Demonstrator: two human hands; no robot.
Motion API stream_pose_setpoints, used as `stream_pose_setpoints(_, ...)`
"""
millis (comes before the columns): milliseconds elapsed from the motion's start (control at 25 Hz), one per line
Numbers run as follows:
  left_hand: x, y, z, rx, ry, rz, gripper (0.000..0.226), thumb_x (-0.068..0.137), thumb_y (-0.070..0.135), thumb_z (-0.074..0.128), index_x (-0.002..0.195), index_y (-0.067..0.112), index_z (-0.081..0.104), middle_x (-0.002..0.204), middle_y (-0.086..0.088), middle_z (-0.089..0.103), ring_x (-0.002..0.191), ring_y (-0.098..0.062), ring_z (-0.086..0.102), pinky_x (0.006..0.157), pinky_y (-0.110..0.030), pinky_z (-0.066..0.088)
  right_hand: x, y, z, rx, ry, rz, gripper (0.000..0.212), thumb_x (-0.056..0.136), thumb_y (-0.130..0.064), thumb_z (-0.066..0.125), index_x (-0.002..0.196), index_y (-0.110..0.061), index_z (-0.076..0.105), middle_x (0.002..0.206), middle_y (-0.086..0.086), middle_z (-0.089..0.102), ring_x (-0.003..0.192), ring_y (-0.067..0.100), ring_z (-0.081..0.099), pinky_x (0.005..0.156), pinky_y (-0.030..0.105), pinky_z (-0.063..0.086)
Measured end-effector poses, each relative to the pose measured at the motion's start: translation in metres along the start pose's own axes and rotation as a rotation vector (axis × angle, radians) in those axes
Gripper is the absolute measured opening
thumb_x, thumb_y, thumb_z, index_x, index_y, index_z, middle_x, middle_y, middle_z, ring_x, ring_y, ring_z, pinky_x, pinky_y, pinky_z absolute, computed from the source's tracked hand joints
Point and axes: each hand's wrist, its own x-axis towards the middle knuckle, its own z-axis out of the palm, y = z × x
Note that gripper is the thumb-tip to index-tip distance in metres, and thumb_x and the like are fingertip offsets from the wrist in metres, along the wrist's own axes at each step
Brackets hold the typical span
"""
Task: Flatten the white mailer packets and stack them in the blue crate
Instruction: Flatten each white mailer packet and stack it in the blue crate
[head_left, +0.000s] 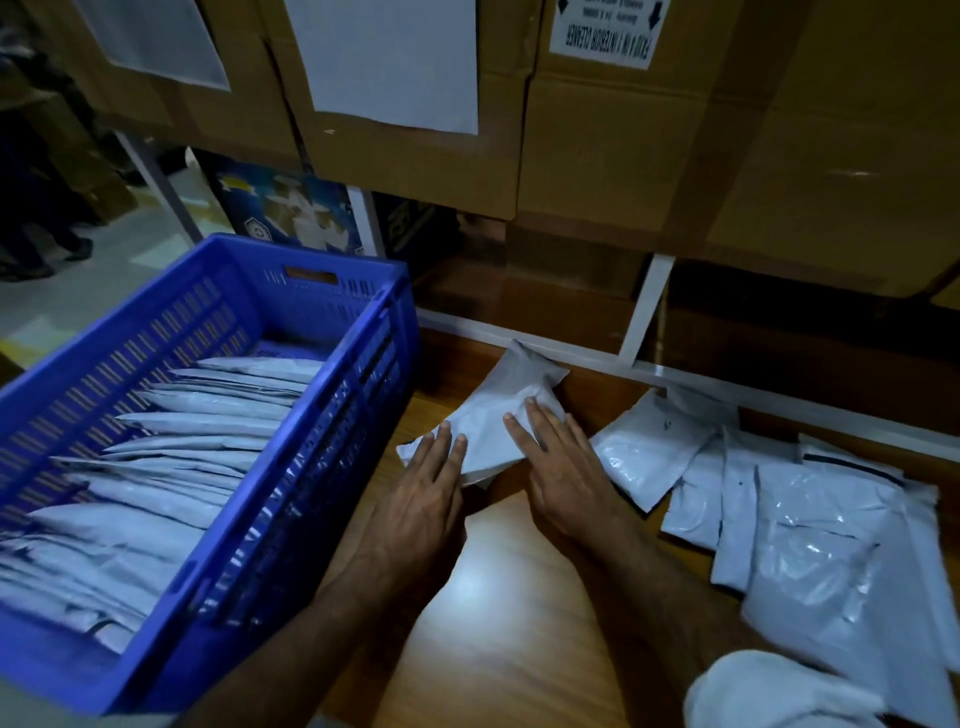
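left hand (423, 501) | right hand (563, 470) | both flat, fingers straight, pressing white packet (506, 415)

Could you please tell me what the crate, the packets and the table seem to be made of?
Crate: moulded plastic, going by its uniform blue and slotted walls. Packets: probably thin poly film; glossy, crinkled. Table: wood or wood-look laminate; grain lines, shiny glare.

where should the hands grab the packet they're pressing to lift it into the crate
By its two short ends. The packet lies flat and slanted on the wooden surface, left hand near its lower-left end. Pinch that end from the left and the far end from the right; the blue crate sits left.
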Motion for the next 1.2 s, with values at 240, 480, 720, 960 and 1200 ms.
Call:
stream_pose_setpoints(240,-0.048,-0.011,0.001,-0.082,0.120,0.044,0.056,0.108,0.035,0.025,0.161,0.024,0.014,0.169,-0.001,0.005,0.157,-0.018,0.006,0.126,-0.044,0.020,-0.039,-0.042,-0.022,0.095,0.111,0.063,0.078,0.097,-0.023,0.046,0.167,-0.026,0.011,0.175,0.009,0.006,0.161,0.023,0.002,0.130,0.052,0.009)
stream_pose_setpoints(480,-0.110,-0.024,0.038,-0.034,0.040,0.433,0.057,0.101,0.033,0.040,0.157,0.021,0.038,0.166,-0.006,0.028,0.155,-0.028,0.021,0.123,-0.044,0.020,-0.191,-0.099,-0.015,0.045,0.047,0.193,0.073,0.095,-0.026,0.043,0.165,-0.024,0.024,0.173,0.010,0.013,0.161,0.027,0.005,0.129,0.055,0.008)
stream_pose_setpoints(720,-0.146,-0.018,0.061,-0.065,-0.100,0.593,0.055,0.108,0.036,0.035,0.161,0.022,0.028,0.170,-0.006,0.016,0.157,-0.024,0.013,0.126,-0.039,0.011,-0.262,-0.143,0.001,0.114,-0.067,0.379,0.069,0.098,-0.033,0.038,0.165,-0.028,0.023,0.174,0.008,0.009,0.161,0.025,0.004,0.125,0.056,0.014)
stream_pose_setpoints(960,-0.126,0.039,0.074,-0.139,-0.161,0.442,0.062,0.109,0.045,0.025,0.164,0.022,0.009,0.171,-0.009,-0.003,0.158,-0.024,-0.004,0.127,-0.050,0.013,-0.235,-0.125,0.002,0.105,0.021,0.492,0.070,0.099,-0.040,0.048,0.165,-0.026,0.025,0.173,0.008,0.013,0.161,0.023,0.006,0.128,0.058,0.008)
stream_pose_setpoints(1200,-0.123,0.040,0.089,-0.112,-0.154,0.415,0.064,0.107,0.044,0.029,0.164,0.021,0.012,0.171,-0.009,0.002,0.158,-0.024,0.000,0.127,-0.049,0.012,-0.236,-0.120,0.027,0.064,0.011,0.518,0.070,0.101,-0.040,0.046,0.165,-0.025,0.023,0.174,0.008,0.012,0.161,0.024,0.005,0.126,0.061,0.012)
